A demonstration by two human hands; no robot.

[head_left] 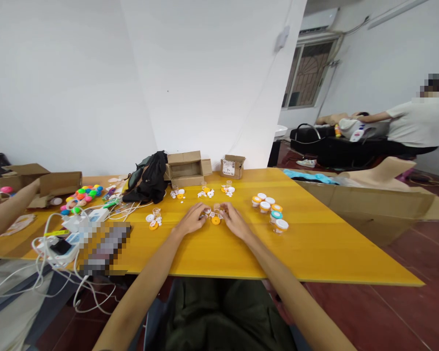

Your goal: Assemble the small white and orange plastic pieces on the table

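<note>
1. At the far left edge of the long yellow wooden table (314,243), another person's bare forearm (7,209) reaches in beside the open brown cardboard boxes (40,183).
2. Right of those boxes lies a cluster of bright multicoloured plastic balls (83,195), and nearer the table's front edge a tangle of white cables and chargers (54,243).
3. A crumpled black cloth bag (149,178) sits toward the table's back edge, with a small open cardboard carton (185,168) just to its right.
4. The left hand (192,219) rests on the table near its middle, palm down, fingers curled loosely toward a little heap of small white pieces (211,213). Its fingertips seem to touch the heap; whether it grips anything I cannot tell.
5. A small round orange lid (215,220) lies on the table between the two hands, just in front of the heap.
6. The right hand (236,222) mirrors the left, palm down, fingers bent toward the same heap. I cannot tell if it holds a piece.
7. Right of the hands stands a group of small clear jars with orange, white and teal lids (270,208).
8. Well beyond the table's right end, a seated person in a white shirt (413,124) leans over a dark bench.
</note>
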